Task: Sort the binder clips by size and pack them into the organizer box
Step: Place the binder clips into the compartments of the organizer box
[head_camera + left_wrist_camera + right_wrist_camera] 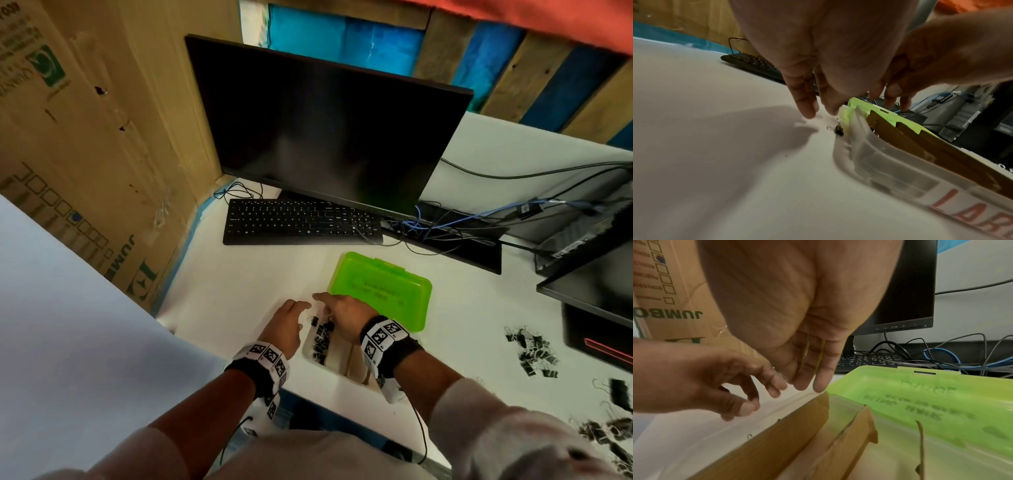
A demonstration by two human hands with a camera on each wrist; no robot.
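Just past the fingertips of both hands, an organizer box (330,359) sits on the white desk (239,274), its clear tray nearest the person and its green lid (380,291) folded open on the far side. Left hand (286,323): fingers straight, close together, angled down toward the desk, holding nothing; in the left wrist view the tips hover just above the surface beside the tray's far corner. A single small binder clip (838,129) lies on the desk just under those fingertips, against the tray's outer wall. Right hand (342,315): fingers extended side by side over the tray's far-left corner, nothing pinched in the right wrist view. Brown cardboard dividers (849,434) split the tray into compartments; a cluster of small black clips (322,339) fills the compartment below the right hand's fingers. More binder clips (534,353) lie loose on the desk well to the right of both hands. Beyond the fingers: black keyboard (301,222), dark monitor (325,130), tangled cables (445,226). Large cardboard carton (85,137) stands to the left.
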